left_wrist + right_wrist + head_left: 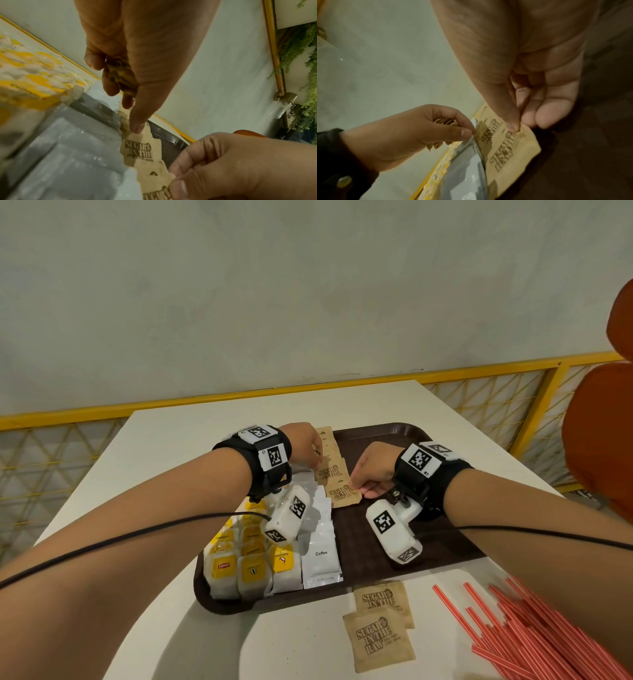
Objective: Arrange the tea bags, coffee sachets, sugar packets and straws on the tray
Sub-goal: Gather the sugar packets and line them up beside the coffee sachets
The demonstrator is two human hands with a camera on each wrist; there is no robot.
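Two loose sugar packets [378,631] were seen nearest the camera on the white table [178,440], overlapping just outside the tray's near rim, with a pile of red striped straws [524,631] lying at their 3 o'clock.

Both forearms were stretched forward over the brown tray [394,433]. The left hand [303,445] was held palm down at the tray's 11 o'clock, its fingers curled round a small stack of sugar packets [120,77] kept against the palm, while its thumb tip was extended down onto the row of sugar packets [334,463]. The right hand [373,470] was lowered at the row's near end, and the corner of the nearest sugar packet [510,146] was pinched between its thumb and forefinger, the other fingers being curled in beside them.

That row was laid overlapping, like shingles, from the tray's far rim towards the middle; the packets were brown paper printed with dark lettering. At its 9 o'clock a row of white coffee sachets [320,556] was laid the same way, the nearest marked "Coffee". Further toward 9 o'clock, tea bags [251,573] with yellow tags were packed in rows at the tray's left end.
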